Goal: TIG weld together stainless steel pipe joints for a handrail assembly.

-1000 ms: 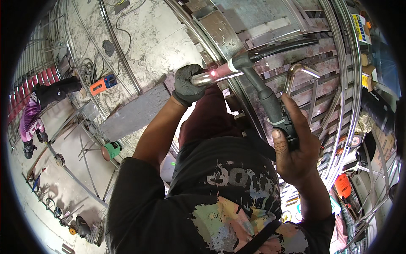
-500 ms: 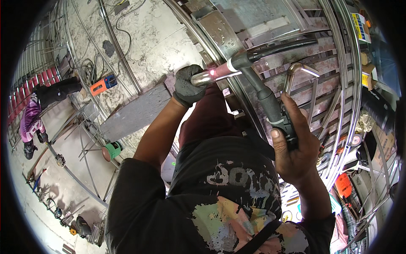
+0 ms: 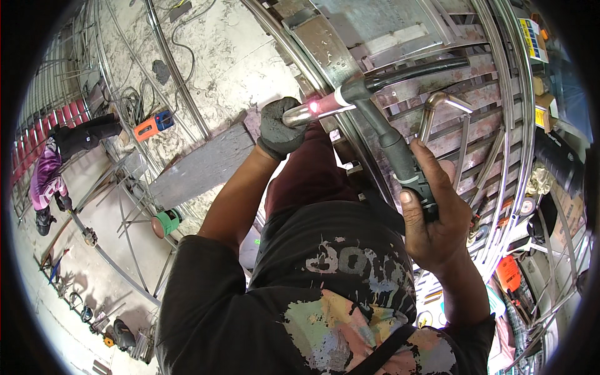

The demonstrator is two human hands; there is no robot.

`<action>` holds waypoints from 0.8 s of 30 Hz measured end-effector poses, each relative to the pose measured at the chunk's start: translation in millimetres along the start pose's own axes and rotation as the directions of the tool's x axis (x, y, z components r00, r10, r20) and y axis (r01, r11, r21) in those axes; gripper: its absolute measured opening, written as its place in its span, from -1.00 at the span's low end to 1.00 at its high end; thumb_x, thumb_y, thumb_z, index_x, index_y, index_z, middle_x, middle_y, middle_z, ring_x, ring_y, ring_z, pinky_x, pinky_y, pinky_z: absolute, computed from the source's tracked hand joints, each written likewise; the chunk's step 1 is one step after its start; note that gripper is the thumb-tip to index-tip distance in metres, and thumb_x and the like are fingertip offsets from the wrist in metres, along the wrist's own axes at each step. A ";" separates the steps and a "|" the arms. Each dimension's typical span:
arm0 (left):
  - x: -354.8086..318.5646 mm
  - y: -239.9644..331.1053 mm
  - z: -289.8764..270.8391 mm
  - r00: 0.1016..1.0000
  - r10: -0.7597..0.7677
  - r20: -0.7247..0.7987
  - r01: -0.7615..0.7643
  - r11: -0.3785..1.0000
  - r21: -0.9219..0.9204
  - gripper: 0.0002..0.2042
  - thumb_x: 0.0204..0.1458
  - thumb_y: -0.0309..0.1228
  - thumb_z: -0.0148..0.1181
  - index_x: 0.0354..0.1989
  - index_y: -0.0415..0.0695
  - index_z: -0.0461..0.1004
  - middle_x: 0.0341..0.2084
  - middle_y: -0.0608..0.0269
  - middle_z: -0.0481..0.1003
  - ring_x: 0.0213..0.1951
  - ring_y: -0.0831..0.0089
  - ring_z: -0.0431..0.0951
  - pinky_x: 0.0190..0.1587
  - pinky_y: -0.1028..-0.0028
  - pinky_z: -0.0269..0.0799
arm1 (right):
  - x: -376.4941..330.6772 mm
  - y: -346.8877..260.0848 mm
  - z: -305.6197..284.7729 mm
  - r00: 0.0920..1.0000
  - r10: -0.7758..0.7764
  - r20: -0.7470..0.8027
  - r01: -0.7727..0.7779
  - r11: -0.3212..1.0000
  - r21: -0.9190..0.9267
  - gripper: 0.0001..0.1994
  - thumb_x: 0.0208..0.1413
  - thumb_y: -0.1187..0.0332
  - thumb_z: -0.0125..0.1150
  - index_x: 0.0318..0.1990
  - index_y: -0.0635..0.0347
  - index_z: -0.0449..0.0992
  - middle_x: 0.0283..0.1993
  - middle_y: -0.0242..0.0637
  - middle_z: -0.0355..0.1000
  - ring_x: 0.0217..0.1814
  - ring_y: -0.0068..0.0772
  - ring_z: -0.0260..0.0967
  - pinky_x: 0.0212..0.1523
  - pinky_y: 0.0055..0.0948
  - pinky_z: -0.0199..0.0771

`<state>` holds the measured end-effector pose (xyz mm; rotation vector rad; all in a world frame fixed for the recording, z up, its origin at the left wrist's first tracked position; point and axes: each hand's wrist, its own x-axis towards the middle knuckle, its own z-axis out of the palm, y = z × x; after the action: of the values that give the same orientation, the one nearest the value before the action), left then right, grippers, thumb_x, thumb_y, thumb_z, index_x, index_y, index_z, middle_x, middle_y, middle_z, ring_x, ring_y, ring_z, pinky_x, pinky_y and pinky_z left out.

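Observation:
My right hand (image 3: 437, 215), bare, is closed around the black handle of a TIG welding torch (image 3: 392, 145), its thumb and forefinger along the grip. The torch's pink cup points left, and its long black back cap (image 3: 419, 74) sticks out to the right. A pinkish-white glow shows at the cup's tip, against a short shiny metal tube (image 3: 299, 116). My left hand (image 3: 277, 128), in a dark grey glove, is closed on that tube. A bent metal pipe (image 3: 431, 112) stands beyond my right fingertips.
A slatted metal rack (image 3: 431, 125) lies under the torch, with long shiny pipes (image 3: 512, 125) along its right side. A grey plank (image 3: 203, 164) lies to the left, near an orange-and-blue tool (image 3: 153, 126) and a green-rimmed disc (image 3: 165, 223). Another person (image 3: 50, 169) works at far left.
The glow at the cup's tip looks brighter and whiter. Both hands, the torch and the tube have hardly moved.

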<state>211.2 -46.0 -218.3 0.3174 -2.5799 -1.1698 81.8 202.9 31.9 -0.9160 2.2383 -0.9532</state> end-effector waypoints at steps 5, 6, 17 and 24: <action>-7.5 -6.1 3.0 0.999 0.043 0.015 -0.044 0.993 0.105 -0.89 -0.03 -0.32 0.28 -0.43 -0.04 0.51 -0.49 0.21 0.50 -0.44 0.15 0.54 -0.36 0.25 0.45 | -1.6 -2.0 1.2 0.998 0.064 -0.007 -0.063 0.996 0.067 -0.43 0.26 0.47 0.16 0.43 0.22 0.24 0.26 0.10 0.46 0.10 0.06 0.60 0.06 -0.25 0.59; -5.0 -6.6 1.7 0.990 0.136 0.026 -0.138 0.983 0.121 -0.89 -0.04 -0.30 0.27 -0.42 -0.03 0.52 -0.47 0.21 0.50 -0.41 0.15 0.55 -0.34 0.20 0.45 | -2.8 -3.2 -0.6 0.994 0.103 0.025 -0.104 0.993 0.050 -0.44 0.28 0.46 0.15 0.42 0.27 0.23 0.25 0.14 0.45 0.10 0.08 0.59 0.05 -0.23 0.59; -6.9 4.4 5.5 0.986 -0.165 0.012 0.161 0.939 -0.304 -0.88 0.01 -0.27 0.25 -0.40 -0.02 0.54 -0.49 0.18 0.50 -0.41 0.16 0.56 -0.34 0.21 0.45 | -3.4 4.5 1.5 1.000 -0.016 0.018 0.016 0.999 -0.028 -0.43 0.25 0.48 0.19 0.41 0.29 0.25 0.28 0.12 0.44 0.19 0.09 0.54 0.13 -0.22 0.55; -8.3 0.5 8.4 0.987 -0.157 0.042 0.163 0.961 -0.224 -0.87 0.07 -0.31 0.20 -0.37 -0.09 0.56 -0.48 0.13 0.54 -0.42 0.12 0.57 -0.32 0.24 0.48 | -3.5 2.8 5.5 0.999 -0.005 -0.050 0.006 1.000 0.025 -0.44 0.28 0.46 0.17 0.41 0.34 0.24 0.17 0.11 0.45 0.03 -0.08 0.54 0.02 -0.30 0.54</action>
<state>216.0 -37.2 -224.6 0.4698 -2.4445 -1.5174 86.7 204.7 27.1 -0.8968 2.2608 -1.0149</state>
